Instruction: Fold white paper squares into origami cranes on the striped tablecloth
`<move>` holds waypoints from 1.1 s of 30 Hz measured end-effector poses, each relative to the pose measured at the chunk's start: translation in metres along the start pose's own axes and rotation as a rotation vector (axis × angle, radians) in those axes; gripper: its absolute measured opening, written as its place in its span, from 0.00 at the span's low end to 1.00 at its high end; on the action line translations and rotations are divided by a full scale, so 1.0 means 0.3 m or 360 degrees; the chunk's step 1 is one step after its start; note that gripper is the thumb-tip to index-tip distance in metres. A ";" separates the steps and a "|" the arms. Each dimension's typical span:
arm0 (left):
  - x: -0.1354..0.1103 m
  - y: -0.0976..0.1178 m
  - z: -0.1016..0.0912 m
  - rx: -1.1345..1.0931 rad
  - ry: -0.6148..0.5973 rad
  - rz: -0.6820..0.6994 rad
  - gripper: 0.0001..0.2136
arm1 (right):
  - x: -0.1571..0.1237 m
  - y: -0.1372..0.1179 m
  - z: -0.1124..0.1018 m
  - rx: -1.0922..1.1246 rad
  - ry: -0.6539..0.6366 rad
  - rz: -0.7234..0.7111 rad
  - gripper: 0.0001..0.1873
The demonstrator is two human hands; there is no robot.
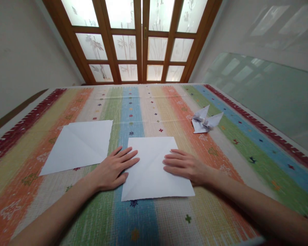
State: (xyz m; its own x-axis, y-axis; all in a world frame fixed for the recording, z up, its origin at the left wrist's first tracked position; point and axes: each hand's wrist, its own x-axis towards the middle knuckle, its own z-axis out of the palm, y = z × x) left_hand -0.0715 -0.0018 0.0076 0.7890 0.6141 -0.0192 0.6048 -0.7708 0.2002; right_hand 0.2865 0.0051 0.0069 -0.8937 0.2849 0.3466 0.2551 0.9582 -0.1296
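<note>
A white sheet of paper (151,181) lies flat before me, with a faint diagonal crease and a slightly rough lower edge. My left hand (115,169) rests with fingers stretched over the sheet's left edge, its palm on the tablecloth. On the right edge lies my right hand (184,165), its fingers flat on the paper and pointing inward. Neither hand grips anything. To the left is a second white sheet (79,145), also creased, with a torn-looking right edge close to my left fingertips.
Folded white paper figures (206,121) with pointed tips stand at the back right. A striped, colourful tablecloth (169,218) covers the table. Wooden doors with frosted panes (141,41) are beyond the far edge, and a glass panel (267,99) leans along the right wall.
</note>
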 end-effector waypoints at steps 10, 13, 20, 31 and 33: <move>-0.008 -0.014 0.020 -0.0239 0.0270 0.0038 0.35 | -0.030 0.034 0.036 0.0382 0.0299 0.0388 0.17; 0.004 -0.003 0.013 -0.0336 0.0288 0.0054 0.27 | 0.003 0.034 0.034 0.0508 0.0353 0.0564 0.15; 0.068 0.049 -0.006 -0.0745 0.0595 -0.0675 0.16 | 0.081 0.019 0.035 0.0589 0.0462 0.1490 0.15; 0.168 0.089 -0.029 -0.0559 0.0640 -0.1335 0.28 | 0.163 0.041 0.039 -0.0087 0.0195 0.1641 0.25; 0.171 0.099 -0.033 -0.0269 0.0661 -0.1252 0.25 | 0.164 0.043 0.042 -0.0106 0.0141 0.1618 0.21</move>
State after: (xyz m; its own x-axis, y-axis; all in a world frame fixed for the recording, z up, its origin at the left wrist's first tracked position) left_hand -0.0142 0.0086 0.0223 0.0318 0.9900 0.1371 0.9030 -0.0873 0.4207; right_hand 0.2412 0.0312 0.0107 -0.2130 0.9623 0.1694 0.8999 0.2607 -0.3496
